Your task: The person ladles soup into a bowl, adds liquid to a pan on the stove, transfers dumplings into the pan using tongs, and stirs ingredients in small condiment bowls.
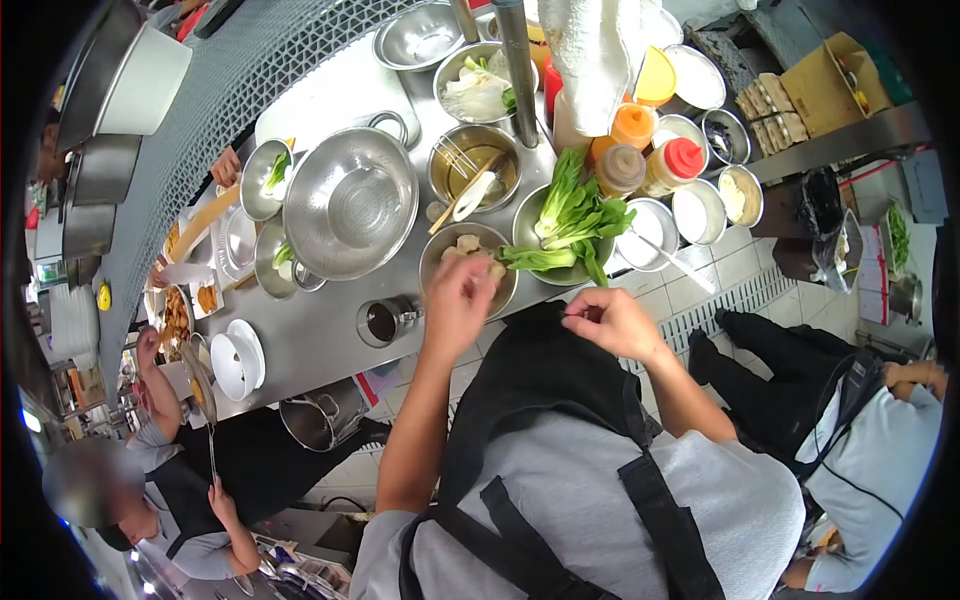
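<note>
My left hand [458,298] reaches over a steel bowl [436,258] of pale food chunks [468,246], fingers curled down onto them; I cannot tell whether it grips one. My right hand [608,320] hovers at the counter's edge above my black apron [545,375], fingers pinched together with nothing clearly in them. Just beyond it a steel bowl [524,232] holds green bok choy [572,222].
The steel counter [320,340] carries a large colander [350,205], a bowl of brown liquid with a ladle [475,170], a metal cup of dark liquid [383,322], sauce bottles [622,165] and small condiment bowls [698,210]. A co-worker [185,480] stands at left, another person [860,430] at right.
</note>
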The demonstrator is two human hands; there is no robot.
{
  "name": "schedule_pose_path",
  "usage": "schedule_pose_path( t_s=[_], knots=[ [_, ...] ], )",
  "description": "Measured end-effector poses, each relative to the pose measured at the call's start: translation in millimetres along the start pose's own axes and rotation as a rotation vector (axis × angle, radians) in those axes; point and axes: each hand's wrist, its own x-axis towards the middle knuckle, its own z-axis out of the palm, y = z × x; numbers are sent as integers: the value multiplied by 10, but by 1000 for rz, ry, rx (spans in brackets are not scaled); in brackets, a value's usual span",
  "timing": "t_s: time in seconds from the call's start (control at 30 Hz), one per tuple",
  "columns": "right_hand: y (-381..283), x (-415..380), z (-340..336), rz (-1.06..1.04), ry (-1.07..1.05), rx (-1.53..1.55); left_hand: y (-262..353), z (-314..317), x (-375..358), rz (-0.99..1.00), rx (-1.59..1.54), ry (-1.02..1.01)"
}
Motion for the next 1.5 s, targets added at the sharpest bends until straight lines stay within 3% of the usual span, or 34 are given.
schedule_pose_path(
  t_s=[0.03,0.07,0.13,0.2,0.33,0.47,0.53,0.6,0.63,0.7,0.77,0.8,0.83,0.9,0.97,1.0,1.03,1.07,1.1,1.13,1.17,1.2,1.23,1.27,1.33,1.4,1.47,1.5],
  knots=[
    [-33,40,76,1,-53,183,202,-102,-120,-29,-238,-158],
    [-83,92,146,-2,-108,362,283,-130,-213,-32,-234,-146],
    [-234,164,264,0,-168,358,378,-169,-387,165,-163,-138],
    [-342,231,397,-80,-296,455,266,-165,-537,180,-122,-54],
    [-534,397,599,-381,-492,195,197,-373,-884,76,-86,173],
    [-820,512,623,-504,-706,-177,27,-468,-1420,-117,-2,348],
    [-981,681,476,-521,-761,-222,-177,-456,-1756,-160,43,427],
    [-1149,892,347,-582,-649,-239,-530,-264,-2178,-492,-93,546],
    [-1266,954,306,-566,-569,-288,-792,-125,-2363,-543,-69,621],
    [-1584,1043,334,-571,-525,-294,-1458,346,-2957,-829,-245,752],
    [-1777,995,547,-549,-661,-178,-2110,1238,-4026,-1270,317,587],
    [-1826,927,677,-496,-762,-104,-1972,1403,-4418,-1565,136,464],
    [-1854,829,856,-483,-878,-76,-1860,1550,-4724,-1810,-83,329],
    [-1938,713,1302,-559,-1095,-67,-1677,1948,-5316,-1569,-39,252],
    [-1970,593,1820,-709,-1309,-164,-1169,2057,-5430,-1724,-218,605],
    [-1888,543,2102,-629,-1374,-206,-1070,2235,-5533,-1684,-370,684],
    [-1776,535,2439,-421,-1491,-202,-1024,2566,-5755,-1636,-517,758],
    [-1632,550,2822,-426,-1535,-275,-1218,3157,-6012,-1536,-748,900],
    [-1456,575,3233,-438,-1577,-345,-1140,3161,-5958,-1433,-980,1032],
    [-1212,604,3648,-440,-1583,-415,-911,3217,-5899,-1480,-1110,866],
    [-965,636,4062,-446,-1587,-486,-391,2296,-5203,-1762,-1288,898],
    [-767,624,4457,-436,-1576,-566,-409,2367,-5182,-1653,-1348,876],
    [-616,603,4847,-427,-1555,-643,-522,2585,-5317,-1542,-1138,651],
    [-499,578,5232,-538,-1544,-717,-737,3175,-5397,-1413,-1587,986],
    [-398,516,6027,-655,-1512,-779,-689,3322,-5679,-1494,-1351,897],
    [-372,420,6793,-958,-1342,-1171,-517,3327,-5943,-1532,-1368,978],
    [-455,345,7336,-792,-1150,-885,-420,3293,-6258,-1559,-1375,1055],
    [-470,380,7747,-840,-1094,-897,-400,3301,-6396,-1556,-1389,1095]
  ],
)
